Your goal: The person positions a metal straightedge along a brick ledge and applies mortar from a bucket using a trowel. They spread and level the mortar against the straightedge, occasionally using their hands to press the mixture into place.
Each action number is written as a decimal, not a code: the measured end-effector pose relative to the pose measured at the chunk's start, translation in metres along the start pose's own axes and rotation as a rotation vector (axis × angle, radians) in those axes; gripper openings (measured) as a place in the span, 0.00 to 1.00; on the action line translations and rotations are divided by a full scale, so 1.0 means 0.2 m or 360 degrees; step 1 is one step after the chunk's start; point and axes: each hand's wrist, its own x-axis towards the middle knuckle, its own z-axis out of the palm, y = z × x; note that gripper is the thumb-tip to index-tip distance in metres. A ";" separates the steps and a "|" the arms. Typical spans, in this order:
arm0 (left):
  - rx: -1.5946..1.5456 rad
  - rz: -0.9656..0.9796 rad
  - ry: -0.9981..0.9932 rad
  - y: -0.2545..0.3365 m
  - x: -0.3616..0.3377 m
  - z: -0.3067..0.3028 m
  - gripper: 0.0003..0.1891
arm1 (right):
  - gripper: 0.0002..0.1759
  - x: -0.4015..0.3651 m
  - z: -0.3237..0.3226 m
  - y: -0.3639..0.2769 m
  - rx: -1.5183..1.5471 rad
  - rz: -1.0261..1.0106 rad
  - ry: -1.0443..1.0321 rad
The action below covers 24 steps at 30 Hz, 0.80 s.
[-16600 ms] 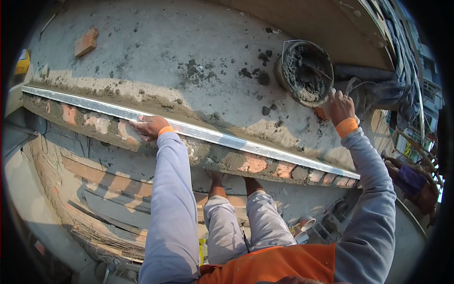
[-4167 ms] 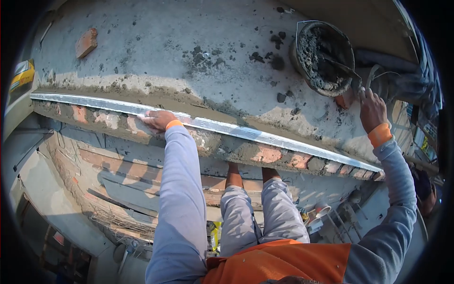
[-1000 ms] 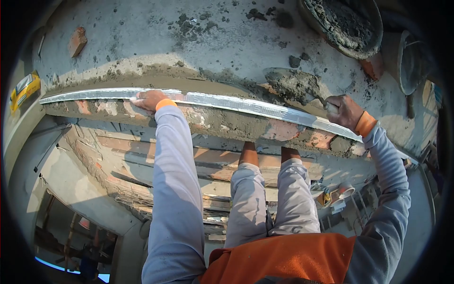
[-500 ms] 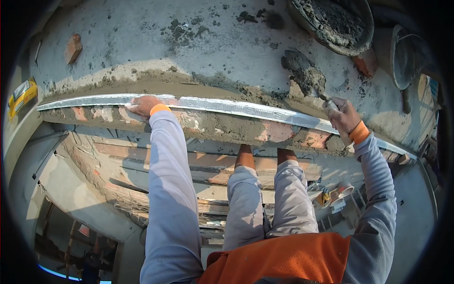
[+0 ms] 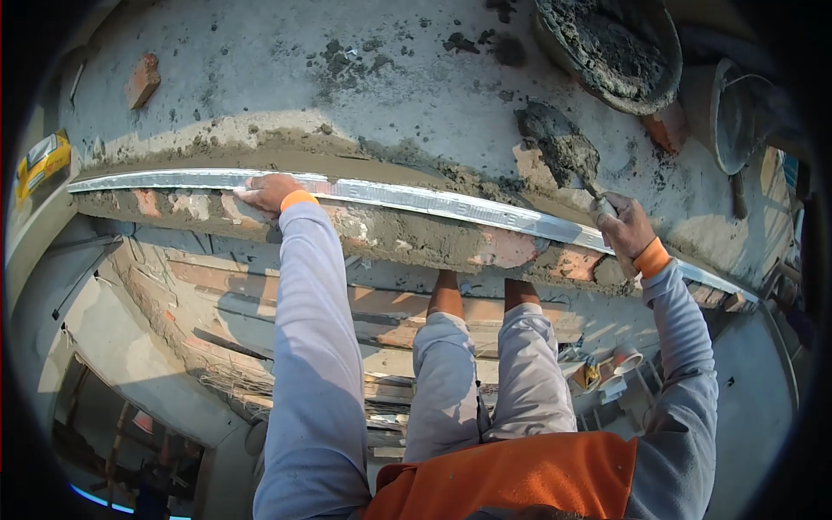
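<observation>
Your left hand (image 5: 269, 192) gripped the metal bar (image 5: 433, 198), which lay lengthwise along the edge of the brick ledge (image 5: 416, 234). Your right hand (image 5: 627, 227) was closed around the trowel (image 5: 591, 184), its mortar-coated blade (image 5: 555, 139) pointing beyond the bar; whether it touched the slab (image 5: 243, 69) I couldn't quite tell. Farther off stood the bucket (image 5: 579, 82), a brick (image 5: 666, 130) just beside it.
</observation>
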 end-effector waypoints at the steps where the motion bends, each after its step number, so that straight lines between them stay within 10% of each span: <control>1: -0.0495 -0.0128 0.0140 0.01 0.12 0.17 0.27 | 0.11 0.00 0.01 0.00 0.0007 0.0006 0.0001; 3: -0.1778 -0.0287 0.0508 0.05 0.35 0.52 0.28 | 0.11 0.01 0.02 0.03 -0.0012 -0.0079 0.0007; 5: -0.1845 -0.0307 0.0506 0.04 0.32 0.49 0.28 | 0.11 0.00 0.04 0.03 -0.0031 -0.0155 0.0014; 7: -0.0005 0.0015 0.0085 0.03 0.05 0.05 0.26 | 0.10 0.00 0.05 -0.03 -0.0073 -0.0018 0.0036; 9: 0.0554 0.0233 -0.0014 -0.01 -0.21 -0.28 0.25 | 0.09 0.02 0.05 0.03 -0.0003 -0.0026 0.0045; 20: 0.0587 0.0220 -0.0118 -0.03 -0.27 -0.41 0.22 | 0.11 -0.04 0.00 0.00 0.0005 -0.0095 0.0003; 24: 0.0151 0.0041 -0.0229 -0.02 -0.22 -0.34 0.20 | 0.16 -0.07 0.07 -0.01 -0.0398 -0.0565 0.0456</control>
